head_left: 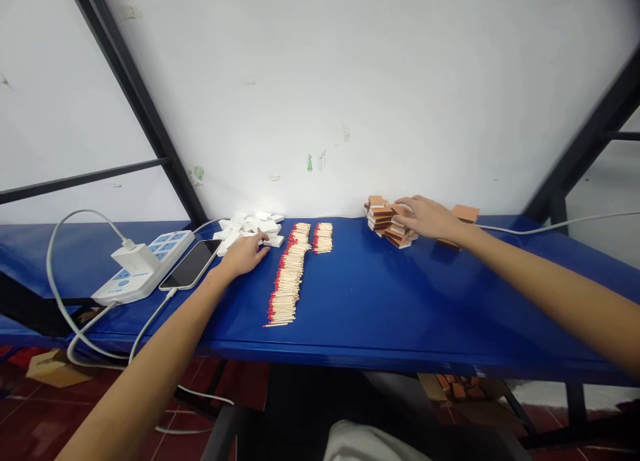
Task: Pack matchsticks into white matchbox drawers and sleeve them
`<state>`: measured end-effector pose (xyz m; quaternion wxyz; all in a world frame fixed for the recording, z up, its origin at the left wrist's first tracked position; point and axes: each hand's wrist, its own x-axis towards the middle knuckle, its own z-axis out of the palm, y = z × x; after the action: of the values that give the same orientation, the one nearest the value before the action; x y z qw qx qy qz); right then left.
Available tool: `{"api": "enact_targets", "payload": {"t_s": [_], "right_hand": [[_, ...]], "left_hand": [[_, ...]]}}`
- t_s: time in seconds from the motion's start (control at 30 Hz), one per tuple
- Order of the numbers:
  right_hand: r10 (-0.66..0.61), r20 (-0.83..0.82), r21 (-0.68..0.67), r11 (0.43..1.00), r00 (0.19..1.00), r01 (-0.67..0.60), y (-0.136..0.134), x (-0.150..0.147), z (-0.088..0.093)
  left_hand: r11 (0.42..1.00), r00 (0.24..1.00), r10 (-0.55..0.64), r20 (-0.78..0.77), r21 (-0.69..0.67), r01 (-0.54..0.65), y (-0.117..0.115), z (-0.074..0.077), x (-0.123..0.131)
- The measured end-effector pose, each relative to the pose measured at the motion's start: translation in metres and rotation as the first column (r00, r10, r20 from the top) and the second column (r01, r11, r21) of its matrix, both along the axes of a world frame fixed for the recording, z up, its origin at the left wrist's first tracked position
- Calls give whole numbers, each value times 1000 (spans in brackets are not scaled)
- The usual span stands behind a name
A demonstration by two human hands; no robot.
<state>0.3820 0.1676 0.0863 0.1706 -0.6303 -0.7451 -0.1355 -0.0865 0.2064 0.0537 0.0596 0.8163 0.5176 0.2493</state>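
On a blue table my left hand rests beside a heap of small white box trays, its curled fingers touching one tray at the heap's near edge. My right hand reaches over a pile of orange-brown matchbox sleeves, fingers spread and laid on top of them. Between my hands lies a long row of red-tipped matches, with a shorter bundle of matches to its right.
A white power strip with a plugged-in charger and a dark phone lie at the left. Cables hang off the table's front edge. More sleeves lie behind my right wrist. A white wall stands close behind.
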Motion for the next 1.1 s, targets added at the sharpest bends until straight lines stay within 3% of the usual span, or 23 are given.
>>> {"api": "enact_targets", "payload": {"t_s": [0.23, 0.37, 0.43, 0.53, 0.67, 0.73, 0.8, 0.83, 0.93, 0.97, 1.0, 1.1], "right_hand": [[43, -89, 66, 997, 995, -37, 8, -3, -4], [-15, -58, 130, 991, 998, 23, -17, -10, 2], [9, 1, 159, 987, 1000, -9, -38, -16, 1], [167, 55, 147, 974, 984, -174, -71, -24, -11], [299, 83, 53, 951, 951, -304, -97, -31, -30], [334, 81, 55, 939, 939, -339, -100, -36, -33], [413, 37, 87, 906, 910, -415, -95, -45, -31], [484, 0, 102, 870, 875, -482, -90, -52, -29], [758, -137, 233, 651, 638, -722, -69, -80, -25], [789, -163, 251, 613, 592, -749, -61, -92, -24], [800, -161, 245, 600, 578, -762, -52, -105, -23], [728, -44, 147, 682, 684, -717, -27, -140, -22]], "left_hand": [[1000, 999, 27, 24, 4, -27, 3, -4, 1], [999, 986, 44, 160, 7, -46, -3, 4, 1], [999, 971, 54, 231, -7, -54, -10, 10, -1], [998, 950, 58, 307, -7, -59, -36, 23, -3], [999, 936, -19, 353, 41, 5, -104, 38, 19], [979, 943, -196, 269, 114, 171, -145, 36, 46], [916, 922, -379, 74, 175, 362, -179, 27, 77], [887, 910, -414, -37, 208, 412, -192, 21, 91], [855, 886, -431, -170, 236, 461, -209, 3, 118], [862, 890, -419, -178, 230, 451, -209, -2, 121], [867, 893, -411, -187, 224, 446, -208, -5, 122], [880, 899, -393, -194, 206, 429, -205, -9, 114]]}}
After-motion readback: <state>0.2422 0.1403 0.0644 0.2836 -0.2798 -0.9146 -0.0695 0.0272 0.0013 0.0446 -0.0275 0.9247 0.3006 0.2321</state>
